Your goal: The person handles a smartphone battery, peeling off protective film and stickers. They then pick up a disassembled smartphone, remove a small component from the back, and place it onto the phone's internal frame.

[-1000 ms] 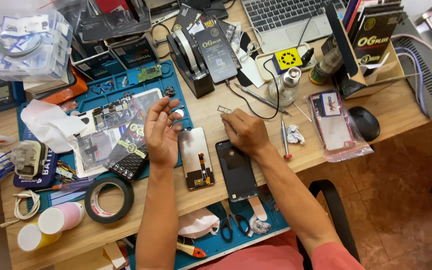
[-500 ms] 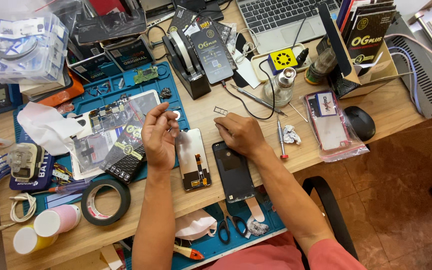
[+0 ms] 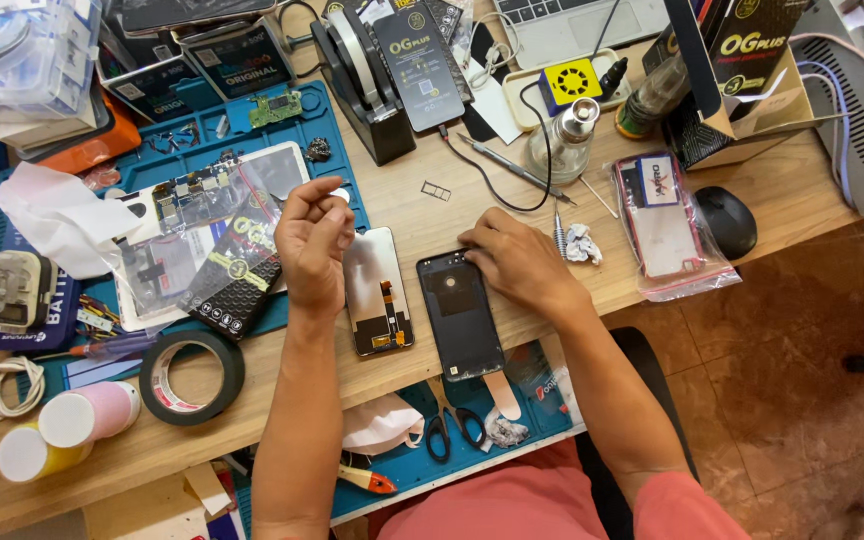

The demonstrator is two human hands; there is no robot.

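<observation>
My left hand [image 3: 314, 240] is raised over the wooden desk [image 3: 402, 200] with its fingers curled and the thumb against the index finger; anything pinched there is too small to see. Just to its right lies a silver phone screen panel [image 3: 377, 292], back side up with a flex cable showing. Beside that panel lies a dark phone body [image 3: 464, 322]. My right hand [image 3: 517, 262] rests on the phone body's top end, fingertips on its upper edge.
A blue work mat [image 3: 317, 120] with opened phone parts lies at the left. There is a black tape roll [image 3: 192, 378] at the front left, scissors [image 3: 455, 425] near the front edge, and a tape dispenser [image 3: 362, 90], glass bottle [image 3: 564, 140], bagged phone case [image 3: 664, 225] and mouse [image 3: 727, 222] further back and to the right.
My left hand's fingers have curled in from a spread, upright pose. My right hand has stayed at the top end of the dark phone body.
</observation>
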